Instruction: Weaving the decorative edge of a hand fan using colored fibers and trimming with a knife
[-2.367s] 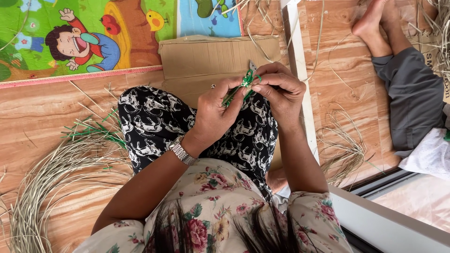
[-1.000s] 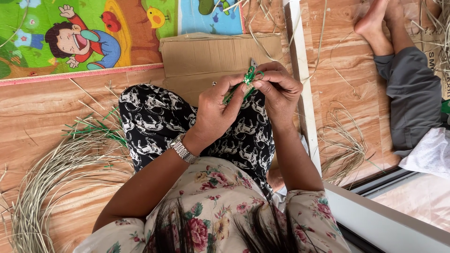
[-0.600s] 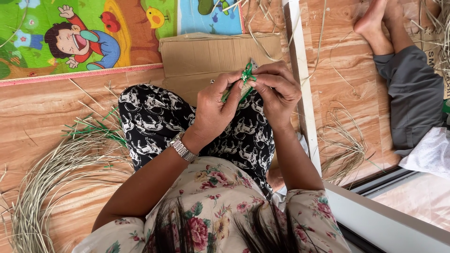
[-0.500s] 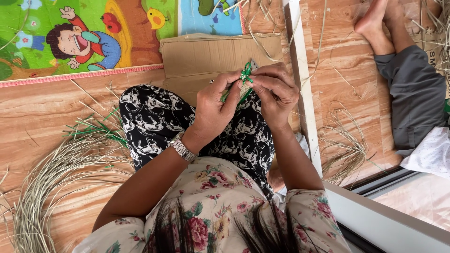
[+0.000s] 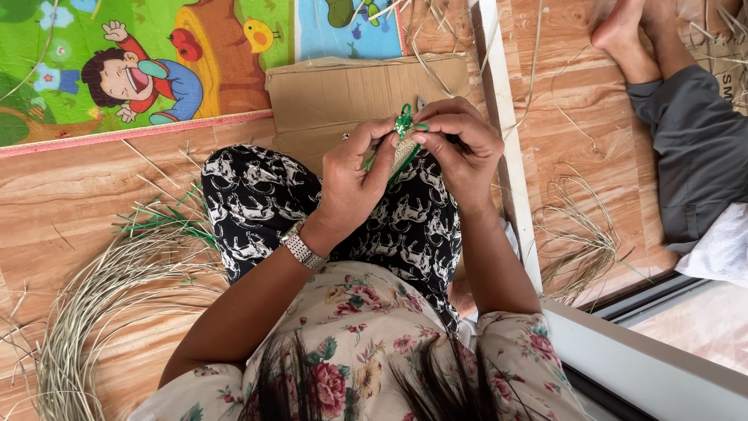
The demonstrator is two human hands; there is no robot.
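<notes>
Both hands have drifted a little higher over her knee. The left hand [image 5: 351,183] pinches the small green woven piece [image 5: 403,134] from below; the right hand [image 5: 460,148] nips its top loop, now standing clear above both grips. Loose pale straw coil [image 5: 101,296] lies off to her left.

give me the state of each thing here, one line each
left hand: fingers pinched on the small woven piece
right hand: fingers pinched on its top
small woven piece: green and tan, held up between both hands
dried straw bundle: curved loosely on the floor
green strips: scattered beside the knee
cardboard sheet: flat, creased
</notes>
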